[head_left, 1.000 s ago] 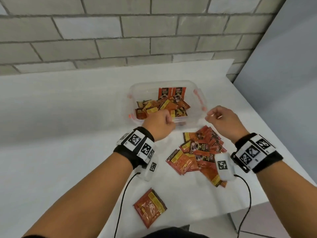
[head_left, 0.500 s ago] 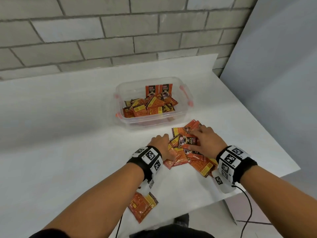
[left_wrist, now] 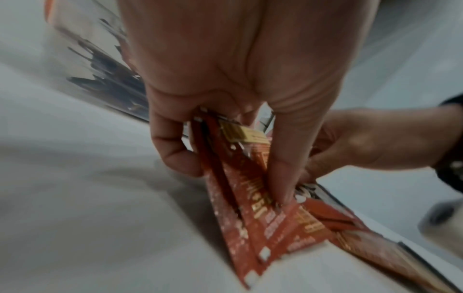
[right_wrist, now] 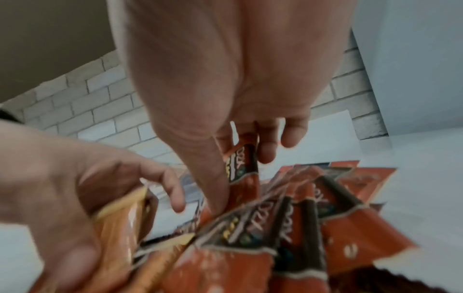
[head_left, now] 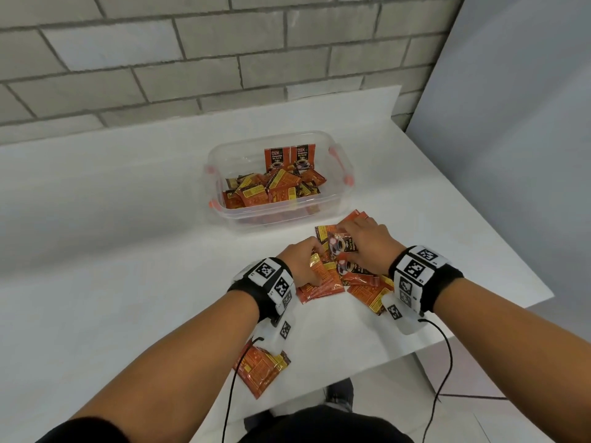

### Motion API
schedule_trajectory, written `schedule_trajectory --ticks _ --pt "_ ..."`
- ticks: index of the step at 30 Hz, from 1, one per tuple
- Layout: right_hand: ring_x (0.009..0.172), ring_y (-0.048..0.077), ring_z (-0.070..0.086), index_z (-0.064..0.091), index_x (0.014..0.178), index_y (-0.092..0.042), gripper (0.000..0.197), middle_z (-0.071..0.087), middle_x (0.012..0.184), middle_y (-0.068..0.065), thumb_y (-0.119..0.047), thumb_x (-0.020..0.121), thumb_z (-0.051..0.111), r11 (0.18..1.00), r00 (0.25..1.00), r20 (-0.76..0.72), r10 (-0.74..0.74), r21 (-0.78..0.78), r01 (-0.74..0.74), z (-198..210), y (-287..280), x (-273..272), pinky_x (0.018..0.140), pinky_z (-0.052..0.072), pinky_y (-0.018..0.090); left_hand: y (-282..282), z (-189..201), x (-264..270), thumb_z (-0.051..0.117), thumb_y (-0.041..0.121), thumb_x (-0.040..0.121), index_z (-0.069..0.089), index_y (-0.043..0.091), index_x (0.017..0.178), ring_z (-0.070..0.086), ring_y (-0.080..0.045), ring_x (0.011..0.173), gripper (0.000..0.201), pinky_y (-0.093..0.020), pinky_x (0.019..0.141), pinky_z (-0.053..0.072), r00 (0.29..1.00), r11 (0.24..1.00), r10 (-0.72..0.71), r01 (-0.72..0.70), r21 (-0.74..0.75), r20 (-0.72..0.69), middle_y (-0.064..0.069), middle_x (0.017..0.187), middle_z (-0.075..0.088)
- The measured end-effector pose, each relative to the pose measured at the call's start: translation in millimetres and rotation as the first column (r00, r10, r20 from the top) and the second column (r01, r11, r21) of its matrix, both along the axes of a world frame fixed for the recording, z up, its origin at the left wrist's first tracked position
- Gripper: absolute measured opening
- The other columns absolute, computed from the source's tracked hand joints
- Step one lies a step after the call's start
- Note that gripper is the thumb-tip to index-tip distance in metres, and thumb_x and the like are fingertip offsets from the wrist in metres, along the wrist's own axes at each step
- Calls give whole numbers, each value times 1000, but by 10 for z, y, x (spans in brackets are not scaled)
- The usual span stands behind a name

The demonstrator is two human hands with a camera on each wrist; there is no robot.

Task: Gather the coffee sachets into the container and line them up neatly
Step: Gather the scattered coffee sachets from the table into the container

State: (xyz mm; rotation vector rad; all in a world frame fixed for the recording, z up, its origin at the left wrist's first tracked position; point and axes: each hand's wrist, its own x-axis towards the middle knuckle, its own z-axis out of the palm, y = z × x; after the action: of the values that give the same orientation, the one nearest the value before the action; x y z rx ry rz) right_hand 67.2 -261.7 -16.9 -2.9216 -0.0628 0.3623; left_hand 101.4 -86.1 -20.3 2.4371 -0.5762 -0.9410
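Coffee sachets [head_left: 343,276]: loose heap on the table [head_left: 128,251], just in front of the container [head_left: 339,199]; one stray sachet [head_left: 260,370] lies beside my left forearm, by the table's near edge. Light, thin, slick foil, I judge; they bend and slide, so best pinched several at once by their flat faces.

My left hand [head_left: 302,263]: fingers curled, pinching a few sachets.

My right hand [head_left: 367,247]: thumb and fingers pinching sachets atop the heap.

Container: half filled, jumbled, two sachets upright at the back wall. Open table to the left; table's right edge close.
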Motion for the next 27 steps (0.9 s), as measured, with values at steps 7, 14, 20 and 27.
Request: schedule_trajectory --ticks 7,14,20,27 --pt "106 22 54 43 128 -11 52 55 119 7 -18 83 69 905 972 -116 -207 356 235 185 -264 -216 88 45 32 -100 -62 -54 78 17 76 39 13 135 53 -22 102 72 -25 74 40 998 999 -19 17 39 52 -11 127 53" --pt "115 22 48 41 133 -23 70 50 125 2 -45 75 73 965 983 -107 -152 199 171 -60 -280 -454 96 44 35 -108 -89 -65 79 22 74 42 9 132 45 -26 111 70 -31 83 45 990 993 -44 29 111 135 -12 126 37" --pt "117 24 38 40 138 -22 67 42 128 8 -44 81 67 996 995 25 -92 21 92 -152 -167 -514 96 39 33 -83 -77 -82 76 17 76 40 7 128 44 -24 105 64 -28 76 39 984 997 -33 21 69 173 -11 117 47" --pt "112 24 41 45 129 -17 62 44 126 4 -41 78 70 996 988 127 -86 2 87 -170 -128 -572 91 39 35 58 -37 -79 74 13 79 38 9 125 51 -21 78 59 -28 58 41 993 998 49 -46 -31 109 -6 92 50"
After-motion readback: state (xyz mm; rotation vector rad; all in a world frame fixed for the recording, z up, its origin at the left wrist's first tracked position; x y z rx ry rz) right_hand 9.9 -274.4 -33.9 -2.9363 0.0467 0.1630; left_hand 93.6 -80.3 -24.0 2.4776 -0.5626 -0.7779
